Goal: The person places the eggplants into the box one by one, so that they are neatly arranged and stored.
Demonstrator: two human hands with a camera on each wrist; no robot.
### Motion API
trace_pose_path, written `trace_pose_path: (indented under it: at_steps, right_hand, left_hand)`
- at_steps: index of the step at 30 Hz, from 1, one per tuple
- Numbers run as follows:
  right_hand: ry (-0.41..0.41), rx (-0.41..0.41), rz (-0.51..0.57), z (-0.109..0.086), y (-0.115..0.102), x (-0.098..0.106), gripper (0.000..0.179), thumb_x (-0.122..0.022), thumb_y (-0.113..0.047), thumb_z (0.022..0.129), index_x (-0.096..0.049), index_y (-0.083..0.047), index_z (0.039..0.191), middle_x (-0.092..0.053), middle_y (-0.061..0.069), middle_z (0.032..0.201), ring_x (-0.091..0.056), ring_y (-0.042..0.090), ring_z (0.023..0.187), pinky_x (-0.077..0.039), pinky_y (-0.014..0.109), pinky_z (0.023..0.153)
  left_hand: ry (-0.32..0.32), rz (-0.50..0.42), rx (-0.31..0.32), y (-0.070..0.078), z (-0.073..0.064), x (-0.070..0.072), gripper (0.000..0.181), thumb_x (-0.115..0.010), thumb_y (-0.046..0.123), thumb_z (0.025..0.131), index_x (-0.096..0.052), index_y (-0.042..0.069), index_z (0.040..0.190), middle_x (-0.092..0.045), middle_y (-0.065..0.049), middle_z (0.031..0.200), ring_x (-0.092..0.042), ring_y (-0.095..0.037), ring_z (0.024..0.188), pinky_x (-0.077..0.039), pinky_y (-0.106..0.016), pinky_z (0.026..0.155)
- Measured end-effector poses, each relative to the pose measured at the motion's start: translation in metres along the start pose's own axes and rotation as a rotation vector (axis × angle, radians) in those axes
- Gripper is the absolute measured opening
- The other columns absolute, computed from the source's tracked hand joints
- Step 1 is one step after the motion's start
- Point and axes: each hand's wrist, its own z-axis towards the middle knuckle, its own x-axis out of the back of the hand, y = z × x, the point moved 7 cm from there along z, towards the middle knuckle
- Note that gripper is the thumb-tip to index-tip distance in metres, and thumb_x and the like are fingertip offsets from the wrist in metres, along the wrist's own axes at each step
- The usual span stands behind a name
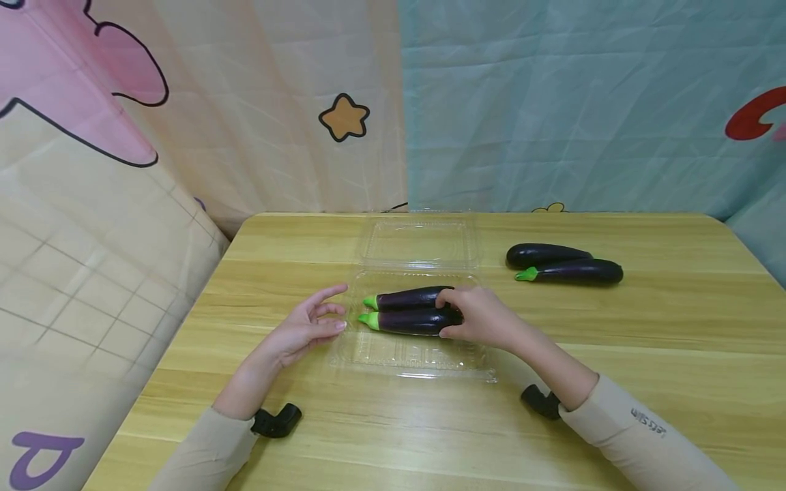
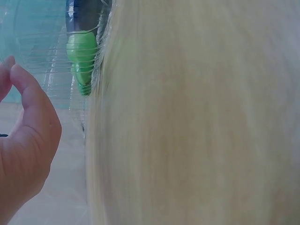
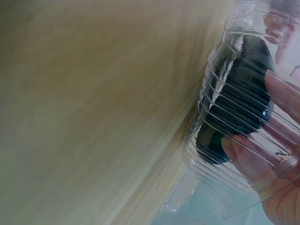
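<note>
Two dark purple eggplants with green stems lie side by side in a clear plastic clamshell box, the front one against the back one. My right hand grips their right ends, thumb at the front one and fingers at the back one. Through the clear wall in the right wrist view, fingertips show at the dark eggplant. Beside the box's left edge my left hand is held with fingers loosely extended, holding nothing. A green stem shows through the box wall in the left wrist view.
The box's clear lid lies folded back toward the table's far edge. Two more eggplants, one behind and one in front, lie together at the back right of the wooden table. A printed curtain hangs behind.
</note>
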Motion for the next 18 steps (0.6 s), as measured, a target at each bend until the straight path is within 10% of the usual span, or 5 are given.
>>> trace_pose_path:
  at_steps: [9,18]
  right_hand:
    - [0.021,0.0,0.075,-0.001,0.001,0.001,0.029,-0.078,-0.014,0.075,-0.065,-0.004,0.098,-0.063,0.005,0.085,-0.055,0.015,0.07,-0.048,0.026,0.061]
    - [0.064,-0.132,0.545,-0.006,0.019,0.008,0.028,-0.072,-0.011,0.081,-0.063,0.001,0.105,-0.061,0.014,0.096,-0.058,0.022,0.087,-0.054,0.03,0.077]
  left_hand:
    - [-0.005,0.001,-0.002,-0.002,0.0,0.0,0.071,-0.058,-0.008,0.086,-0.021,0.004,0.146,-0.045,-0.009,0.11,-0.056,-0.007,0.077,-0.051,-0.018,0.069]
    - [-0.006,0.003,-0.008,-0.002,0.0,0.001,0.072,-0.057,-0.008,0.086,-0.02,0.003,0.146,-0.046,-0.009,0.11,-0.056,-0.008,0.077,-0.051,-0.019,0.069]
